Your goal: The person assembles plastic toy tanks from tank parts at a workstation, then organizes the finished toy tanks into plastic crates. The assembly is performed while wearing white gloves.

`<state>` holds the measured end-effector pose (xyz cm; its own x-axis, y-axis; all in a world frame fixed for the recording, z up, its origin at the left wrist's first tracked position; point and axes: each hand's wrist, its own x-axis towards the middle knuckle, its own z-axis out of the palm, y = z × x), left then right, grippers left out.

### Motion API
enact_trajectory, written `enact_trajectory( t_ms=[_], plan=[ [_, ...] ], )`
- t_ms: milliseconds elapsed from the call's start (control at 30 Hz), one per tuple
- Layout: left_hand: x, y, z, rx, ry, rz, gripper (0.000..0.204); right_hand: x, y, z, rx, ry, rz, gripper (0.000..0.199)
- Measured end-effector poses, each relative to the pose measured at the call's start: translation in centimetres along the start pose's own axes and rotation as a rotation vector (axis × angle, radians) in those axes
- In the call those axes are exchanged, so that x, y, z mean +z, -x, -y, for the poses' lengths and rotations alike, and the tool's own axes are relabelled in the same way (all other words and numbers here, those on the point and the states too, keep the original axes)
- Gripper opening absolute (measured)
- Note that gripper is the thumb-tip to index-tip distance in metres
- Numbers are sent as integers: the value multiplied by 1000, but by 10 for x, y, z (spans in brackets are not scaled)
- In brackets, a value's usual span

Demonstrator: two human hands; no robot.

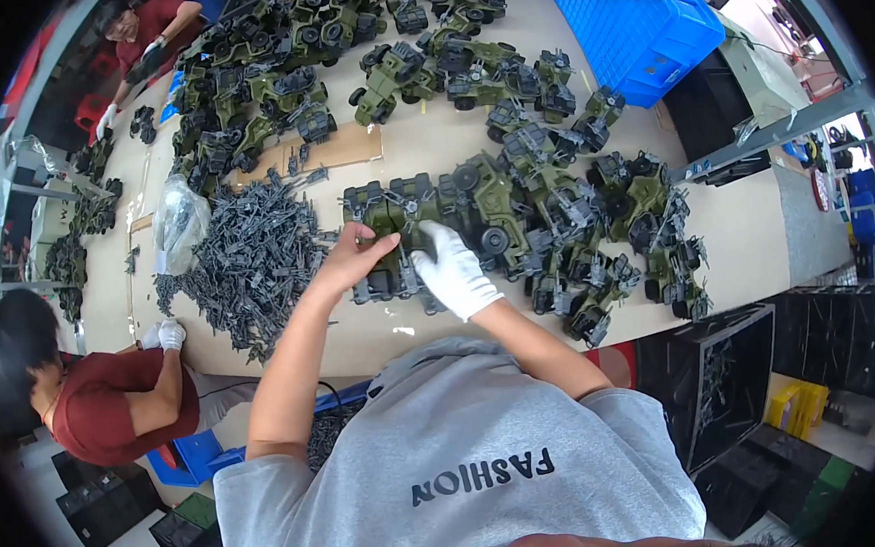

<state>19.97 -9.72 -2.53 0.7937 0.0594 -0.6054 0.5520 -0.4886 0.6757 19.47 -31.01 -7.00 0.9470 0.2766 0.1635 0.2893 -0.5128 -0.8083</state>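
Observation:
Several dark green toy jeeps with black wheels stand close together in front of me, one of them a toy jeep [384, 219] between my hands. My bare left hand [349, 259] grips its near left side, thumb reaching over the top and index finger bent. On the right side, my right hand [450, 273], in a white glove, has its fingers closed against the same jeep. The fingertips partly hide where they touch it. A grey gun-like part appears on top of the jeep. Right beside the glove stands another green toy jeep [488, 205].
Left of my hands lies a heap of small grey plastic parts [256, 250] beside a clear plastic bag [182, 224]. More jeeps [396, 80] crowd the table's far side. A blue crate [633, 26] stands far right. Co-workers sit at left [114, 394] and far left [147, 36].

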Motion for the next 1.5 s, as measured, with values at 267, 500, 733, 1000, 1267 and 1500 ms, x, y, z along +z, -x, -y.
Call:
enact_trajectory(
  t_ms=[267, 500, 733, 1000, 1267, 1500],
  plan=[
    [57, 4, -36, -185, -479, -373, 80, -183, -48, -11, -35, 1090, 128, 37],
    [80, -11, -58, -449, -561, -379, 84, -204, -95, -52, 267, 933, 724, 53],
    [82, -63, -29, -494, -614, -300, 78, -196, -113, -49, 360, 855, 754, 67],
    [67, -32, -66, -489, -520, -71, 87, -134, -71, -31, -71, 1247, 433, 29],
    [65, -67, -33, -499, -551, -56, 85, -110, -70, 10, 504, 1036, 654, 62],
    [70, -29, -57, -449, -609, -142, 83, -99, -73, -5, 591, 917, 549, 49]
  ],
)
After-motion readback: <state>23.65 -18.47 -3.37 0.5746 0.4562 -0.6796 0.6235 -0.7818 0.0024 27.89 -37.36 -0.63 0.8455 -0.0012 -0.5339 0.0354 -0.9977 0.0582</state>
